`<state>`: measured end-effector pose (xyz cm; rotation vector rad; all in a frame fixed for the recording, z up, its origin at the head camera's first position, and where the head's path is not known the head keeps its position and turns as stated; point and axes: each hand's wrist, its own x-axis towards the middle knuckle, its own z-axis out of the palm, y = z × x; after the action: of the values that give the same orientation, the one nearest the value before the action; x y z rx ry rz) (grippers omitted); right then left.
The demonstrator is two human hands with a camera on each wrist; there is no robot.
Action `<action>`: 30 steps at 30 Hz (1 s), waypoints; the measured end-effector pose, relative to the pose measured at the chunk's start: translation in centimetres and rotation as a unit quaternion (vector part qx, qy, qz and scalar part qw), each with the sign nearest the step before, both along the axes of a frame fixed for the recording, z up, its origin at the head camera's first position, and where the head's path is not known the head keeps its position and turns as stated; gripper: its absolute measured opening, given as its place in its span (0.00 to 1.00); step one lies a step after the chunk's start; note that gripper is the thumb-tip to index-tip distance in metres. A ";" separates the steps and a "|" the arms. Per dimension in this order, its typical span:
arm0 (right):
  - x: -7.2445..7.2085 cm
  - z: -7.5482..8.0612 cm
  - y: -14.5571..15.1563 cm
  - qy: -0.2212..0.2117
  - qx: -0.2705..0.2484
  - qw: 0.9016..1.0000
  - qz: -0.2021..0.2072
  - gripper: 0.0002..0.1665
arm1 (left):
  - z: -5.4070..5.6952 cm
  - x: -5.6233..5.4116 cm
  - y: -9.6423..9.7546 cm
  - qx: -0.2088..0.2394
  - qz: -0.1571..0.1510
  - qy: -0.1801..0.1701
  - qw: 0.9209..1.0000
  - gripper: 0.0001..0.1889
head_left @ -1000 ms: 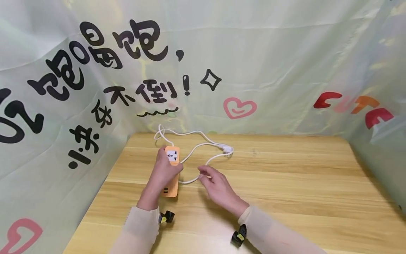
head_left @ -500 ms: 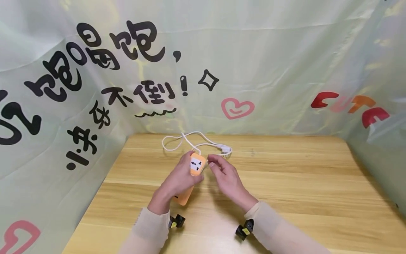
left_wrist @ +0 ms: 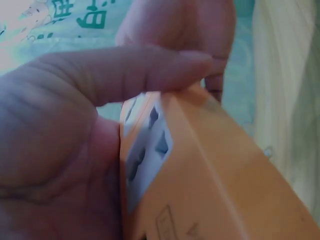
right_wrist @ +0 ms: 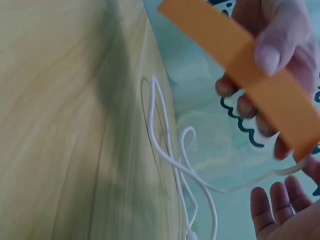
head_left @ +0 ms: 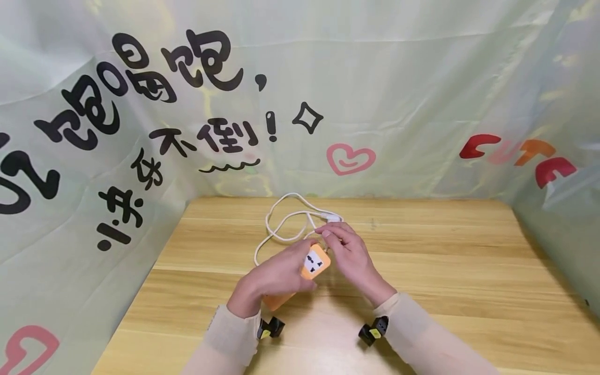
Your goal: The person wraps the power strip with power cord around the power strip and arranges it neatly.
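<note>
The left hand [head_left: 281, 271] has its grip wrapped round an orange power strip [head_left: 314, 262], with the cord end tipped up off the worktop [head_left: 445, 291]. The right hand [head_left: 353, 258] is just beside that end, its fingers loose. I cannot tell if they touch the white cord [right_wrist: 185, 170]. The cord makes loops toward the back, and its white plug [head_left: 333, 218] is partly behind the right hand.
</note>
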<state>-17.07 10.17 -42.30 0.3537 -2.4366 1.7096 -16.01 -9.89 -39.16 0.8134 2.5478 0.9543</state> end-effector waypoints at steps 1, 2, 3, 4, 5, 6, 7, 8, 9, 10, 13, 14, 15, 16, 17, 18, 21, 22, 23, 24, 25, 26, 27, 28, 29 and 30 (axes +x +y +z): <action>-0.1 -0.1 0.2 0.002 -0.002 1.000 0.008 0.19 | 0.1 0.0 0.0 0.003 -0.012 -0.002 1.000 0.49; -0.2 -0.2 0.4 0.005 -0.004 1.000 0.016 0.20 | 0.2 0.0 0.0 0.009 -0.022 -0.006 1.000 0.50; -0.4 -0.4 0.7 0.007 -0.006 1.000 0.024 0.22 | 0.3 0.0 0.0 0.018 -0.032 -0.009 0.999 0.51; -0.5 -0.5 1.0 0.013 -0.004 1.000 0.028 0.24 | 0.4 0.0 0.0 0.026 -0.040 -0.011 0.999 0.52; -0.6 -0.5 1.3 0.025 0.004 0.999 0.032 0.25 | 0.5 0.0 0.0 0.038 -0.045 -0.015 0.998 0.51; -0.6 -0.6 1.6 0.038 0.012 0.999 0.035 0.27 | 0.6 0.0 0.0 0.050 -0.050 -0.019 0.997 0.51; -0.7 -0.6 1.9 0.053 0.022 0.998 0.038 0.27 | 0.7 0.0 0.0 0.059 -0.054 -0.024 0.996 0.51; -0.7 -0.6 2.2 0.073 0.038 0.996 0.038 0.28 | 0.7 0.0 0.0 0.067 -0.056 -0.030 0.996 0.50; -0.7 -0.6 2.5 0.094 0.054 0.993 0.039 0.28 | 0.8 0.0 0.0 0.072 -0.059 -0.034 0.995 0.49; -0.8 -0.6 2.8 0.115 0.066 0.990 0.040 0.27 | 0.9 0.0 -0.1 0.073 -0.060 -0.039 0.995 0.47; -0.9 -0.5 3.5 0.162 0.081 0.982 0.054 0.26 | 1.0 0.1 -0.1 0.080 -0.071 -0.051 0.993 0.44; -0.9 -0.5 3.8 0.173 0.081 0.980 0.056 0.26 | 1.1 0.1 0.0 0.086 -0.075 -0.056 0.992 0.43; -1.0 -0.5 4.0 0.182 0.075 0.979 0.058 0.26 | 1.2 0.2 0.0 0.093 -0.077 -0.058 0.991 0.43; -1.1 -0.5 4.2 0.189 0.071 0.978 0.056 0.26 | 1.3 0.2 0.1 0.102 -0.078 -0.062 0.990 0.43; -1.1 -0.5 4.5 0.194 0.067 0.978 0.048 0.26 | 1.5 0.3 0.2 0.109 -0.075 -0.062 0.989 0.43; -1.1 -0.5 4.8 0.196 0.064 0.978 0.038 0.26 | 1.6 0.3 0.2 0.118 -0.066 -0.067 0.989 0.43; -1.1 -0.6 5.8 0.186 0.036 0.982 0.015 0.20 | 2.2 0.2 0.2 0.152 -0.025 -0.083 0.985 0.44; -1.0 -0.5 6.1 0.179 0.029 0.983 0.010 0.17 | 2.4 0.2 0.1 0.160 -0.006 -0.087 0.983 0.44; -1.0 -0.4 6.4 0.169 0.020 0.985 0.008 0.14 | 2.5 0.1 0.1 0.168 0.011 -0.091 0.981 0.43; -0.9 -0.3 6.6 0.156 0.006 0.988 0.011 0.11 | 2.6 0.0 0.0 0.177 0.029 -0.098 0.979 0.42; -0.9 -0.2 6.8 0.145 -0.005 0.989 0.011 0.09 | 2.6 -0.1 -0.1 0.181 0.043 -0.102 0.977 0.41; -0.8 0.0 7.0 0.133 -0.014 0.991 0.006 0.07 | 2.6 -0.1 -0.1 0.181 0.055 -0.105 0.976 0.39; -0.8 0.2 7.1 0.127 -0.015 0.992 -0.007 0.06 | 2.5 -0.2 -0.2 0.176 0.068 -0.106 0.976 0.37; -0.7 0.4 7.2 0.121 -0.012 0.992 -0.026 0.06 | 2.4 -0.3 -0.2 0.169 0.077 -0.107 0.977 0.35; -0.7 0.6 7.3 0.114 -0.014 0.992 -0.048 0.06 | 2.3 -0.4 -0.2 0.162 0.084 -0.108 0.977 0.33; -0.6 0.9 7.3 0.108 -0.016 0.991 -0.071 0.06 | 2.1 -0.5 -0.2 0.153 0.091 -0.109 0.978 0.31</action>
<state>-17.69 17.47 -41.40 0.3333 -2.2218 1.5621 -16.48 -10.09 -37.09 0.5204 2.3461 1.4361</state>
